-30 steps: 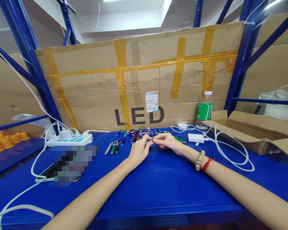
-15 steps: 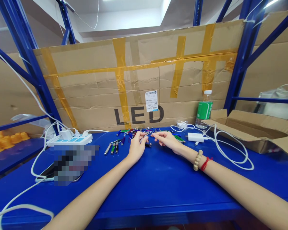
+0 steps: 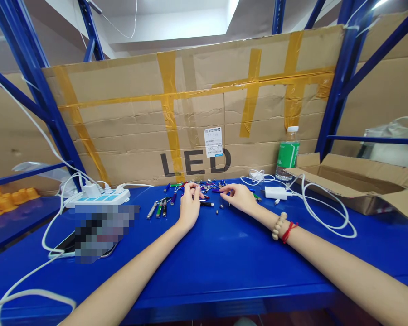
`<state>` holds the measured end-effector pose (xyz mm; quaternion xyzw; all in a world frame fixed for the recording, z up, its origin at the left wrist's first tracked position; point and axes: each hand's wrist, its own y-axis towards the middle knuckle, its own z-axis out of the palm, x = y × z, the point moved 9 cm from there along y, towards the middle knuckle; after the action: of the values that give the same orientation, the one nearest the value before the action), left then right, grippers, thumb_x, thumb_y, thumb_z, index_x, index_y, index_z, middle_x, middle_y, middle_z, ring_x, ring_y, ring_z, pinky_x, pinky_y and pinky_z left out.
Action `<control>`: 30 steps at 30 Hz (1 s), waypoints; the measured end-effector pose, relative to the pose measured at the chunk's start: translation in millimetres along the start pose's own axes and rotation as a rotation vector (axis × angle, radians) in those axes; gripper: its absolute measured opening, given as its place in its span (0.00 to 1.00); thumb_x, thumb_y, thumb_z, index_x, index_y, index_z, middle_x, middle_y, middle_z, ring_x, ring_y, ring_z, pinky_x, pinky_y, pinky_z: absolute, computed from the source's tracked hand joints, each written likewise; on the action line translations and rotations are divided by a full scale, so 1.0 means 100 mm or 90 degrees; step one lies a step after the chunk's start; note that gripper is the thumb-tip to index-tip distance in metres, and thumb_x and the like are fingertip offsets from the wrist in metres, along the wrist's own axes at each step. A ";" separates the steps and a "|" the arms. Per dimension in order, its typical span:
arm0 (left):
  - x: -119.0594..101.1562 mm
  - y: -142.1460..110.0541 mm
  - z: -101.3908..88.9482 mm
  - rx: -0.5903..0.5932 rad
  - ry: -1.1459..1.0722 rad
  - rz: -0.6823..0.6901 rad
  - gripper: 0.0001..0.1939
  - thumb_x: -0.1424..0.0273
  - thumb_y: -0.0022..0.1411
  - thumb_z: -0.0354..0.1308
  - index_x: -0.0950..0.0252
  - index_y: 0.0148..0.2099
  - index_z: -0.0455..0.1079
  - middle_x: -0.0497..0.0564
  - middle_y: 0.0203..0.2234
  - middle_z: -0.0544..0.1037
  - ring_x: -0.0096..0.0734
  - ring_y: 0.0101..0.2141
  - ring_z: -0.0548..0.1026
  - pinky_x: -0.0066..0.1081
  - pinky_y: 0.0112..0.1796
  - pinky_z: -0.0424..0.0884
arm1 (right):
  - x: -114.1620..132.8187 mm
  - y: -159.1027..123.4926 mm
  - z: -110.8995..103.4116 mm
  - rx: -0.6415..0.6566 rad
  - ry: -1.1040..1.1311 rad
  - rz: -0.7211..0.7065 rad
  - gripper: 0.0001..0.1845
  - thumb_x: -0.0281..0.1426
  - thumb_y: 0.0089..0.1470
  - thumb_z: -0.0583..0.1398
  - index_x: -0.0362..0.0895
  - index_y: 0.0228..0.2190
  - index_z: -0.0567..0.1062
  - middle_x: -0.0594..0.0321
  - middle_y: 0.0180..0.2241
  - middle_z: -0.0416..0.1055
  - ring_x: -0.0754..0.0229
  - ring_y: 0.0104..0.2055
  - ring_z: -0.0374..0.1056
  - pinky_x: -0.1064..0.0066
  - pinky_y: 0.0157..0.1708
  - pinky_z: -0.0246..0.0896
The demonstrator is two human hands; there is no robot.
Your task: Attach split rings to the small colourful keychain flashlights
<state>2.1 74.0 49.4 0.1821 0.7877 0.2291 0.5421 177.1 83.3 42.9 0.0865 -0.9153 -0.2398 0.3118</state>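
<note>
On the blue shelf, my left hand (image 3: 189,207) is closed with fingers curled down; whatever it holds is hidden, though a dark red piece shows just beside its fingertips. My right hand (image 3: 240,198) pinches the end of a small blue metal tube (image 3: 216,190). Between and behind both hands lies a loose pile of coloured tubes and small metal parts (image 3: 209,184). A black tube (image 3: 207,204) rests right of my left hand, near two tiny metal pieces (image 3: 217,212). Left of that hand, a silver tube (image 3: 152,210), a green tube (image 3: 159,209) and a black one lie side by side, with clips attached.
A white power strip (image 3: 98,199) and a blurred-out phone-like object (image 3: 102,235) sit at left. At right are a white charger (image 3: 275,193), a looped white cable (image 3: 347,213), a green-labelled bottle (image 3: 288,155) and an open cardboard box (image 3: 357,181). Cardboard (image 3: 129,136) walls the back.
My hands, close together before, have moved apart. My right hand has taken hold of the blue tube. The black tube and tiny metal pieces now show between them.
</note>
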 end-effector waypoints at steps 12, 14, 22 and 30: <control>-0.08 -0.01 0.11 0.070 -0.062 0.034 0.08 0.67 0.55 0.52 0.63 0.38 0.63 0.48 0.28 0.76 0.31 0.34 0.74 0.29 0.36 0.65 | -0.05 0.02 0.18 0.082 -0.069 -0.057 0.11 0.33 0.43 0.61 0.41 0.32 0.77 0.57 0.29 0.75 0.59 0.29 0.69 0.71 0.30 0.62; -0.09 -0.01 0.08 0.054 -0.042 0.041 0.07 0.67 0.54 0.54 0.63 0.36 0.61 0.47 0.28 0.77 0.31 0.34 0.74 0.28 0.35 0.64 | -0.07 0.03 0.19 0.090 -0.033 -0.049 0.10 0.31 0.43 0.62 0.41 0.31 0.77 0.57 0.27 0.75 0.60 0.28 0.69 0.71 0.30 0.63; -0.11 -0.02 0.10 0.071 -0.068 0.030 0.08 0.72 0.51 0.56 0.63 0.30 0.57 0.48 0.30 0.78 0.32 0.35 0.75 0.29 0.36 0.65 | 0.01 0.00 0.15 0.096 -0.030 -0.051 0.07 0.30 0.44 0.61 0.42 0.29 0.77 0.59 0.27 0.75 0.61 0.28 0.69 0.73 0.30 0.62; -0.17 -0.03 0.09 0.072 -0.033 0.062 0.03 0.71 0.53 0.54 0.64 0.29 0.67 0.49 0.30 0.77 0.32 0.35 0.74 0.31 0.40 0.66 | 0.08 -0.03 -0.17 -0.044 -0.123 -0.016 0.12 0.34 0.51 0.53 0.49 0.35 0.75 0.65 0.33 0.75 0.60 0.33 0.69 0.73 0.27 0.56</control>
<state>16.0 63.6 58.0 0.2568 0.7754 0.2056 0.5390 181.8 72.1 57.7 0.0633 -0.9313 -0.2820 0.2217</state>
